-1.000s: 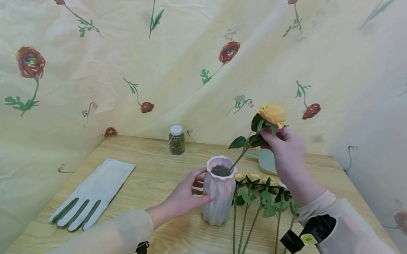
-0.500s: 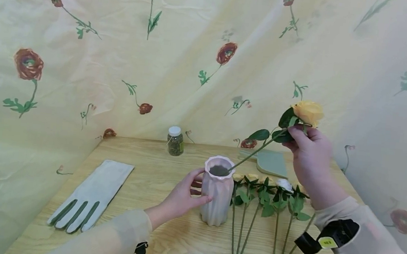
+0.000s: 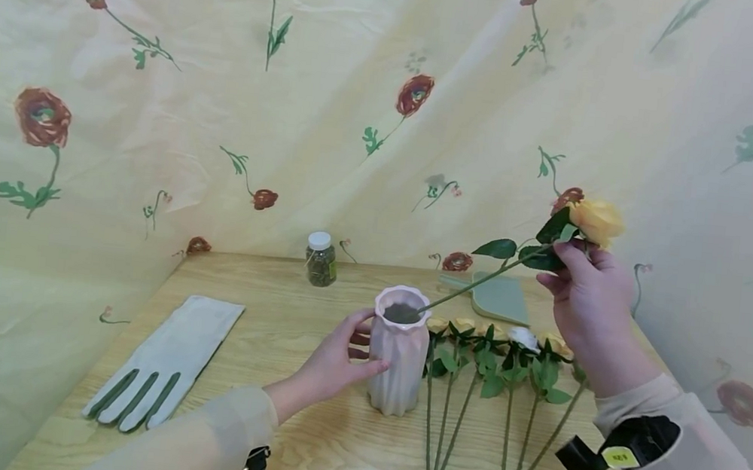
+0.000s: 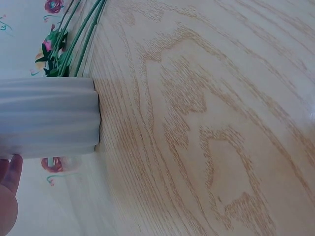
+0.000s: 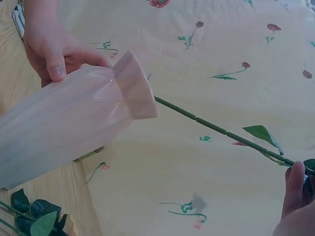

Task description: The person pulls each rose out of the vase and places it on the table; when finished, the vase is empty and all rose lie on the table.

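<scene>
A ribbed pale pink vase (image 3: 396,365) stands upright on the table. My left hand (image 3: 331,363) holds its left side, thumb in front and fingers around the far side. My right hand (image 3: 591,305) pinches the stem of a yellow rose (image 3: 597,223) just under the bloom. The rose leans far to the right, and the low end of its stem goes into the vase mouth. In the right wrist view the stem (image 5: 211,127) slants out over the vase rim (image 5: 139,88); the end inside is hidden.
Several roses (image 3: 482,351), mostly yellow with one white, lie in a row right of the vase. Behind them is a pale green dustpan (image 3: 501,298). A white-capped jar (image 3: 322,260) stands at the back, and a grey-white glove (image 3: 167,359) lies on the left.
My right hand has moved right and slightly down, so the rose tilts further over to the right, its stem end still at the vase mouth. The left hand stays on the vase.
</scene>
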Motion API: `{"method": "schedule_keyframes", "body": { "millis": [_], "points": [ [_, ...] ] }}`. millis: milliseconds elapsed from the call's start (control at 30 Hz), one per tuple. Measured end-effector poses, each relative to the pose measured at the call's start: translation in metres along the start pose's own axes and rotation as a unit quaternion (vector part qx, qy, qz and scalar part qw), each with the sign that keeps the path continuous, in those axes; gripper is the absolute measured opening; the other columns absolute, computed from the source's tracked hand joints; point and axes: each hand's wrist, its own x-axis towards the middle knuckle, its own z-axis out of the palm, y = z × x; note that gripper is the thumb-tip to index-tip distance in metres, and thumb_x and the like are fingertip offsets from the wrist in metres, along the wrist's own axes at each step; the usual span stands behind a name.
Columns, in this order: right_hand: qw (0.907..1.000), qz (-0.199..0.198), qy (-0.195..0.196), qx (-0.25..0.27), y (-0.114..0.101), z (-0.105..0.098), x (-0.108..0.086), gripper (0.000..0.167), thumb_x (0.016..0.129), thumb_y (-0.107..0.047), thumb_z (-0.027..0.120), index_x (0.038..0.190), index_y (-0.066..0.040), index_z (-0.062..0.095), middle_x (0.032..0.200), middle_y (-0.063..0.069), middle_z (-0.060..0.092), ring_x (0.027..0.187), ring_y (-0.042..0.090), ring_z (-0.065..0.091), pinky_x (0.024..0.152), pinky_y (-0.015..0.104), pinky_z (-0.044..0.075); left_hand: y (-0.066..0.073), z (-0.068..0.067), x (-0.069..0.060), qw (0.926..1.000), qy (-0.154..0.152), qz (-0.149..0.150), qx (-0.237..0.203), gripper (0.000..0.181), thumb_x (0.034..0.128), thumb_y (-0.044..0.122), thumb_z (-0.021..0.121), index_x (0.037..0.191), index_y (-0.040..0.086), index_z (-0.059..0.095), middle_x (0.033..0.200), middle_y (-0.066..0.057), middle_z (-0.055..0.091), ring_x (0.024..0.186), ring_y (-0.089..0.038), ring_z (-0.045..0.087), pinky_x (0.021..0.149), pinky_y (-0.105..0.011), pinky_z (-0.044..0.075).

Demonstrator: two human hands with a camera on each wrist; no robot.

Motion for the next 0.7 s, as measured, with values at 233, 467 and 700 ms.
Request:
{"method": "schedule_keyframes", "body": {
  "millis": [233,467,700],
  "points": [
    [0.9970,-0.005,0.003,0.077,-0.001,-0.016,0.001,0.015,0.089,0.008,0.056,0.100,0.001,0.053,0.089,0.010,0.056,0.062,0.022,0.063,0.055,0.030,0.056,0.000,-0.001,-0.001,1.0000,0.002,0.005,0.001,0.073,0.0816,0.019,0.075,0.141,0.015,0.033,0.115,-0.008,0.055,0.097,-0.021,0.058,0.082,-0.030,0.051],
    [0.9927,0.016,0.034,0.114,-0.002,-0.045,-0.001,0.019,0.089,0.009,0.056,0.104,-0.001,0.053,0.091,0.010,0.057,0.065,0.023,0.063,0.054,0.032,0.056,0.001,-0.002,-0.002,1.0000,0.003,-0.003,-0.003,0.073,0.0814,0.019,0.075,0.141,0.015,0.034,0.117,-0.011,0.054,0.098,-0.022,0.058,0.084,-0.034,0.051],
    [0.9827,0.032,0.057,0.173,-0.009,-0.075,-0.005,0.022,0.092,0.007,0.051,0.109,-0.007,0.051,0.088,0.013,0.061,0.070,0.025,0.063,0.055,0.034,0.056,0.003,-0.001,-0.001,0.9999,0.003,-0.007,-0.012,0.073,0.0809,0.016,0.075,0.141,0.014,0.034,0.117,-0.012,0.054,0.099,-0.025,0.057,0.085,-0.039,0.051]
  ]
}}
